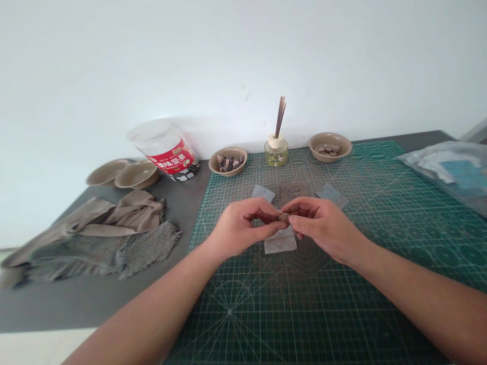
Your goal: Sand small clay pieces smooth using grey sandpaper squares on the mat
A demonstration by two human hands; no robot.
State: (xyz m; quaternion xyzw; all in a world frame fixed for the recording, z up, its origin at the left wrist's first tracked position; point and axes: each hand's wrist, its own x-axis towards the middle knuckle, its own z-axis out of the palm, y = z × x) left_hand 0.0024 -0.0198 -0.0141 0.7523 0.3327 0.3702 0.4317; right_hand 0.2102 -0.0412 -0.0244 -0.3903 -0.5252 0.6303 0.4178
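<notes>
Between the fingertips of both hands is a small brown disc-like piece (283, 218), partly covered by the fingers. My left hand (245, 225) pinches it from the left, and my right hand (321, 223) grips it from the right. Below the hands a greyish paper-like square (280, 242) lies on the green cutting mat (243, 314). Behind them are a brown square with dark marks (293, 191), a pale square (263, 193) to the left and a grey-blue square (332, 195) to the right.
A bowl of brown chunks (228, 162), a reed diffuser (276, 151) and a bowl of rounded pieces (330, 147) stand along the wall. Leftward are a red-labelled plastic jar (167, 152), two bowls (137, 175) and crumpled cloths (133, 223). A plastic bag (452, 170) lies right.
</notes>
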